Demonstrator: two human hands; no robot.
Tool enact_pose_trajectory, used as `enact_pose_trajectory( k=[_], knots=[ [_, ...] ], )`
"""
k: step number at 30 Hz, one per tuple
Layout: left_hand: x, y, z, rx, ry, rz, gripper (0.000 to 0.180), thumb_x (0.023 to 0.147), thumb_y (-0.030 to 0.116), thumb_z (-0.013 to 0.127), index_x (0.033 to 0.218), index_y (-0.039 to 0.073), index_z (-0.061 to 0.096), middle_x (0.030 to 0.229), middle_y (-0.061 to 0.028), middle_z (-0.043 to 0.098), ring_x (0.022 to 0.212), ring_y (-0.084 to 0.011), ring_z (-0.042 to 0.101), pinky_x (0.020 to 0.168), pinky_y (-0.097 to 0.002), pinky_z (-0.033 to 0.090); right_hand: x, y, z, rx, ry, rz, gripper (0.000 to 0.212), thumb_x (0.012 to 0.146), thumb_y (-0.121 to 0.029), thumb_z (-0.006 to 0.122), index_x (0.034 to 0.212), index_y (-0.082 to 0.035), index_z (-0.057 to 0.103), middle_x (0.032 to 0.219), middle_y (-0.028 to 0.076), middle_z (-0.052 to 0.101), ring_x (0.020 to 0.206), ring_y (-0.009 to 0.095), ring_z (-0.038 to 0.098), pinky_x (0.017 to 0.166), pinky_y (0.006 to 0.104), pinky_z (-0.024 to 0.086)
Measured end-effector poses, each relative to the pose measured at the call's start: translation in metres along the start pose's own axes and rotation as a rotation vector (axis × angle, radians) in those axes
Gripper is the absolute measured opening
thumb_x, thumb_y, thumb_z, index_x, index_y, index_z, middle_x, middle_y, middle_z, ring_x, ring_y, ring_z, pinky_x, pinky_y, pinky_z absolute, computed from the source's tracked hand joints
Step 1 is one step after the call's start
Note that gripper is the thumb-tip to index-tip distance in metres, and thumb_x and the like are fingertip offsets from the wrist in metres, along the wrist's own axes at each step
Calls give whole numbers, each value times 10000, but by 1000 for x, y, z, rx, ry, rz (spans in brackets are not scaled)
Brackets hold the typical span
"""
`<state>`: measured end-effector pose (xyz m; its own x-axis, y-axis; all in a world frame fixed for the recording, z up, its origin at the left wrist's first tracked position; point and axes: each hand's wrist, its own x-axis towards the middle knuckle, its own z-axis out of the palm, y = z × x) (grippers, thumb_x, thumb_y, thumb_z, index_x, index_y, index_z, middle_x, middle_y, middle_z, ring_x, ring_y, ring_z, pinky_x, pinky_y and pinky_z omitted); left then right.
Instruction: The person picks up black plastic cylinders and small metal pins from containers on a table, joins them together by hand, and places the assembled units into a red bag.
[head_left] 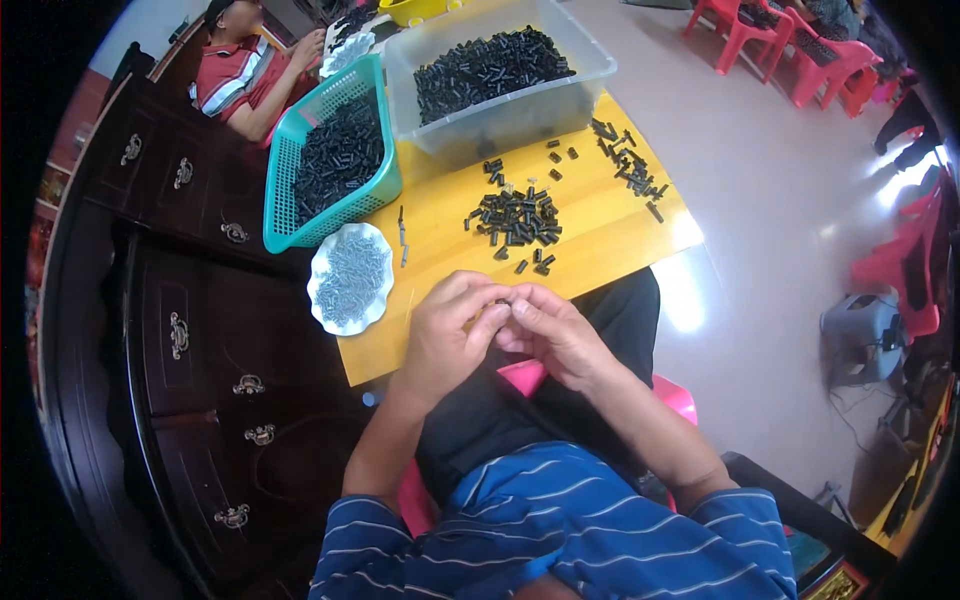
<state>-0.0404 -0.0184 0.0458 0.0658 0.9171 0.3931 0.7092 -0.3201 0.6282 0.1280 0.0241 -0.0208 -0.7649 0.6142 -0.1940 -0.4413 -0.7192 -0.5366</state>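
Over my lap, at the table's near edge, my left hand and my right hand meet fingertip to fingertip. Both pinch a small dark piece, mostly hidden by the fingers. Just beyond them a loose pile of short black cylindrical pieces lies on the yellow table. A white scalloped dish full of small silvery parts stands to the left of my left hand. A few thin dark pieces lie in a line beside that dish.
Behind the pile stand a teal basket and a translucent bin, both holding many black pieces. More black pieces are strewn at the table's right. A dark wooden cabinet flanks the left. Another person sits at the far left.
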Motion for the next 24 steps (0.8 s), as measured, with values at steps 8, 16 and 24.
enact_pose_trajectory(
  k=[8, 16, 24],
  knots=[
    [27, -56, 1, -115, -19, -264, 270, 847, 60, 711, 1114, 17, 712, 986, -114, 721, 804, -156, 676, 686, -275, 526, -1, -7, -8, 116, 17, 5, 128, 982, -187, 658, 1085, -122, 618, 951, -2, 664, 823, 100, 641, 791, 259, 515],
    [51, -117, 23, 335, 96, -218, 237, 841, 128, 723, 1054, 26, 703, 895, -141, 697, 793, -284, 688, 749, -384, 544, 1, -11, -7, 163, 62, 21, 143, 974, -158, 662, 1098, -96, 629, 924, 14, 656, 779, 118, 640, 750, 258, 532],
    [56, -123, 29, 343, 96, -159, 149, 817, 81, 723, 953, 21, 717, 841, -145, 690, 744, -294, 672, 699, -384, 536, 2, -10, -9, 149, 73, 13, 141, 979, -161, 655, 1097, -88, 629, 923, 14, 659, 784, 110, 638, 752, 254, 528]
  ],
)
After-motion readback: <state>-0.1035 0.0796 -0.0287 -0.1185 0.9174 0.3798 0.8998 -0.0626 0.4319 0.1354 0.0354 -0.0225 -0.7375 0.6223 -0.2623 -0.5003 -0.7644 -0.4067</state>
